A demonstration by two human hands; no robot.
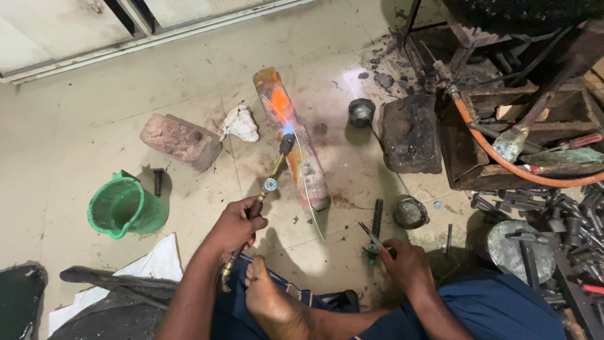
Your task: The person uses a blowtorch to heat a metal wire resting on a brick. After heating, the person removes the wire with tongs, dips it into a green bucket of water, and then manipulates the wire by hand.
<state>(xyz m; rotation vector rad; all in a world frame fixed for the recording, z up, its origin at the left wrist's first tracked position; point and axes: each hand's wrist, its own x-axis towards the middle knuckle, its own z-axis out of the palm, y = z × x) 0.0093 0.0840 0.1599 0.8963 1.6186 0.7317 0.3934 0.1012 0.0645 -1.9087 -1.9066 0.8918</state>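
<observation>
My left hand (pixel 236 223) grips a brass gas torch (pixel 272 178) by its handle. Its blue flame (pixel 289 129) plays on a long brick (pixel 308 170) that glows orange at the far end. A thin wire (pixel 306 182) lies along that brick. My right hand (pixel 406 264) holds a pair of tweezers (pixel 371 236) with a green grip, low over the floor beside a dark metal rod (pixel 376 217). My bare foot (pixel 270 302) rests between the two hands.
A green plastic jug (pixel 126 208) stands at the left, near a rough brick (pixel 180 140) and a white lump (pixel 240 123). A small metal cup (pixel 361 112), a dark block (pixel 412 133), a round dish (pixel 410 213), an orange hose (pixel 503 160) and scattered tools crowd the right.
</observation>
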